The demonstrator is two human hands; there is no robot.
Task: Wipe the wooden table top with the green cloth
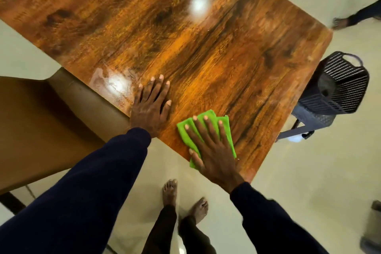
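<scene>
The wooden table top point(206, 51) fills the upper middle of the view, glossy with two bright light reflections. A folded green cloth point(185, 132) lies near the table's near corner. My right hand point(212, 148) presses flat on the cloth with straight, spread fingers. My left hand point(151, 103) rests flat on the bare wood just left of the cloth, fingers straight, near the table's left edge. Both arms wear dark sleeves.
A brown chair point(41, 126) stands against the table's left side. A dark slatted basket point(340, 86) sits on a stool by the right edge. Another person's foot point(340, 23) is on the pale floor at the far right. My bare feet point(185, 200) stand below the corner.
</scene>
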